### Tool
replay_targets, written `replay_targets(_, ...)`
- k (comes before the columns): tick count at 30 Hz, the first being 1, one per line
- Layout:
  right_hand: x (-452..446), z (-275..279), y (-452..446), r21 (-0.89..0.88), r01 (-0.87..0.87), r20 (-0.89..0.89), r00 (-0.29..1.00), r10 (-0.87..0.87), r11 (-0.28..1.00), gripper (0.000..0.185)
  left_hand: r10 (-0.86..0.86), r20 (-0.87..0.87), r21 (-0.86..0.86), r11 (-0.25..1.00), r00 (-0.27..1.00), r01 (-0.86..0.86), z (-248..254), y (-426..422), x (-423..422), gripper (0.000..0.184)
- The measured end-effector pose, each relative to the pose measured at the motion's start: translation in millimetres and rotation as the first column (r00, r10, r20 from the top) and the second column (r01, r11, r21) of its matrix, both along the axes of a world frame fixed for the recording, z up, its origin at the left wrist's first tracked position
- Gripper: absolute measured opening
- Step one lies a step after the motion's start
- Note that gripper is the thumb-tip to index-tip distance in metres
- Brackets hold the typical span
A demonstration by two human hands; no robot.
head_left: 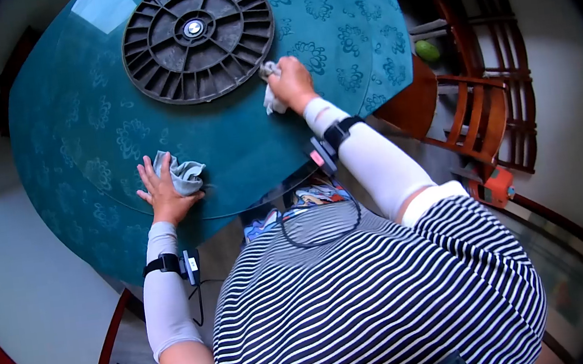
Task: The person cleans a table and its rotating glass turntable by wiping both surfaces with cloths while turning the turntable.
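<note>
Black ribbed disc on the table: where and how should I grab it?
Probably by opposite sides of its outer rim, left hand from the left, right hand from the right, once both leave their cloths: the disc lies flat, spans wider than either hand, and its small silver hub gives little to hold.

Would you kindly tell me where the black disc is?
In the head view, the disc lies on the table, upper left of centre, its lower right edge beside the right hand and cloth.
</note>
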State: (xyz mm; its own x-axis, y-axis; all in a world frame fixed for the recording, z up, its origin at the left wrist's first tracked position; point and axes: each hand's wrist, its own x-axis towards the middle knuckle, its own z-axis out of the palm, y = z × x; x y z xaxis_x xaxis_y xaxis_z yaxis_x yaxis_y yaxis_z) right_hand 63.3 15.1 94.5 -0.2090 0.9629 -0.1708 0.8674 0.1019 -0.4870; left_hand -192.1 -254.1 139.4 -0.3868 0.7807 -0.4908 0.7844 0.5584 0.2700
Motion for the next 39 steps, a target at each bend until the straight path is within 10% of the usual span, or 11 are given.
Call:
replay_targets(29, 13, -5, 16, 0.123, -0.228, 0.088, 0.972, 0.218, 0.966, 0.025, 0.001, -0.002, 0.020, 1.000, 1.000, -0.001, -3, -2, -1, 0.125)
replay_targets(34, -2, -7, 73, 0.228, -0.059, 0.145, 0.989, 0.027, 0.972, 0.020, 0.013, 0.001, 0.010, 1.000, 1.000, -0.013, 1, 0, 0, 0.121)
replay_targets(39, 14, -6, -11, 0.207, -0.295, 0.059, 0.956, 0.289, 0.933, 0.021, 0.010, 0.002, 0.002, 1.000, 1.000, -0.010, 2, 1, 1, 0.122)
